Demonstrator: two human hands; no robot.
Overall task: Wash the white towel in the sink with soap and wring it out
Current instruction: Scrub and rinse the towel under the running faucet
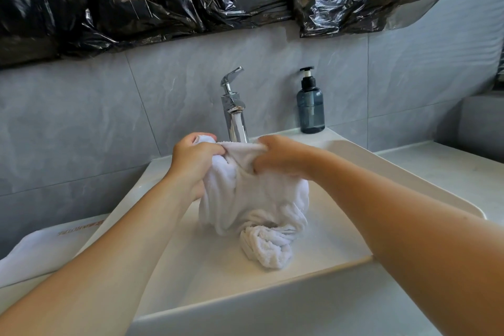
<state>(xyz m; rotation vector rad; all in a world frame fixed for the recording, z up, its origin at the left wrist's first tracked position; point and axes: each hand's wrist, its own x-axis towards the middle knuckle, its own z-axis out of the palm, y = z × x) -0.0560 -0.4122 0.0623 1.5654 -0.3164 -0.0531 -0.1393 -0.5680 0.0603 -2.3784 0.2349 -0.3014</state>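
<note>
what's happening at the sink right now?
A person is working a white towel over the sink. Both hands grip its bunched upper part just below the faucet: the left hand on one side, the right hand on the other. The towel's twisted lower end rests on the basin floor. A soap bottle stands upright on the back ledge. Whether water is running cannot be told.

Both bare forearms are stretched forward and angled inward. The left hand [192,161] is closed in a fist, knuckles up, fingers curled round bunched white towel [253,199]. The right hand [281,157] is likewise clenched on it, close beside the left.
</note>
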